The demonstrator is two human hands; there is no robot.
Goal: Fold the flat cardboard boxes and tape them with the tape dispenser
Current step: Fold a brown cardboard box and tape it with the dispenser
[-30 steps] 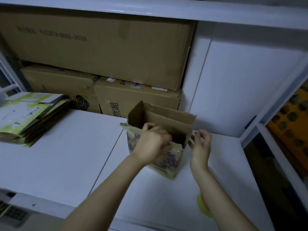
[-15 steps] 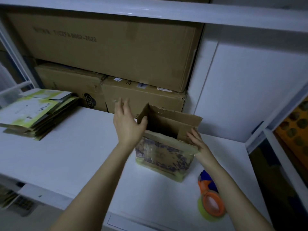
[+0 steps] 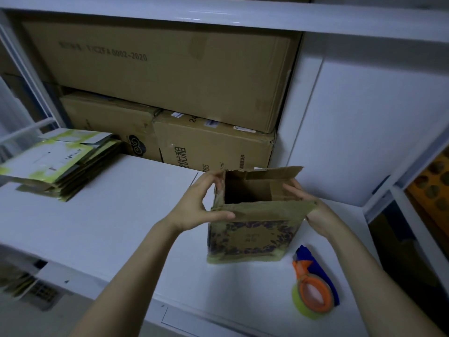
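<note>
A small cardboard box (image 3: 252, 235) with a purple leaf print stands upright on the white table (image 3: 116, 215), its top open and its flaps raised. My left hand (image 3: 199, 205) grips the box's left top corner, thumb on the near flap and fingers on the left flap. My right hand (image 3: 313, 207) holds the right side, fingers reaching in over the right flap, partly hidden by the near flap. An orange and blue tape dispenser (image 3: 314, 288) with a yellow-green roll lies on the table to the right of the box, near my right forearm.
A stack of flat green-and-white boxes (image 3: 56, 164) lies at the table's left. Large brown cartons (image 3: 170, 76) fill the shelf behind. A white shelf post (image 3: 401, 186) and an orange panel (image 3: 435, 181) stand at the right. The table's front edge runs below my arms.
My left hand came back from beyond the box and took hold of its left top corner. My right hand moved along the right flap. The box's open top now faces me more.
</note>
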